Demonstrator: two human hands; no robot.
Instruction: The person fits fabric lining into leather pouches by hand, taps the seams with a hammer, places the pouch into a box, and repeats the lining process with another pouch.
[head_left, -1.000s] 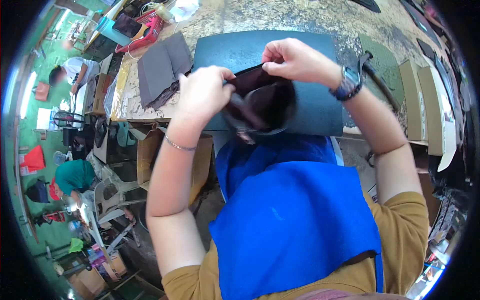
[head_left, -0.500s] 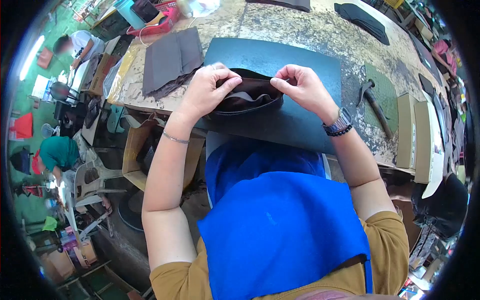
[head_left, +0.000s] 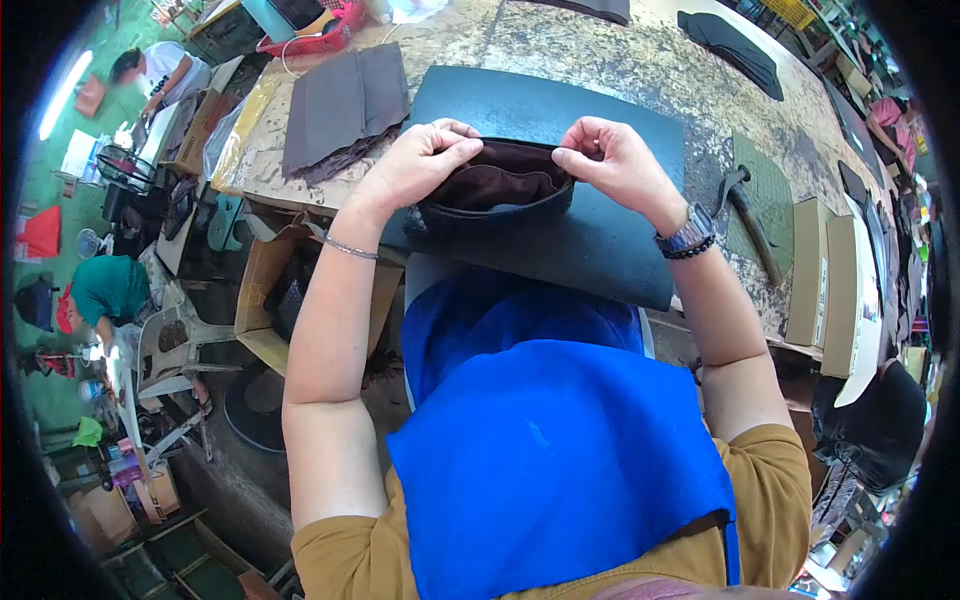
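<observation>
A black pouch (head_left: pixel 500 215) with a dark brown lining hangs open-mouthed over the near part of a dark flat board (head_left: pixel 540 105). My left hand (head_left: pixel 430 160) pinches its far rim at the left corner, thumb against fingers. At the right corner of the same rim, my right hand (head_left: pixel 605 160) has a similar pinch. Between the two hands the mouth gapes, and folds of lining show inside. The board lies on the worn table (head_left: pixel 640 50).
Brown sheets (head_left: pixel 345 105) are stacked left of the board. A hammer (head_left: pixel 752 225) rests on a green mat (head_left: pixel 762 165) at the right, beside cardboard pieces (head_left: pixel 810 270). An open carton (head_left: pixel 265 290) stands below the table's left edge. People sit at the far left.
The pouch has come from a tilted, blurred pose to a steadier one with its mouth wide. Both hands have spread apart along the rim, and the strip seen crossing the opening no longer shows.
</observation>
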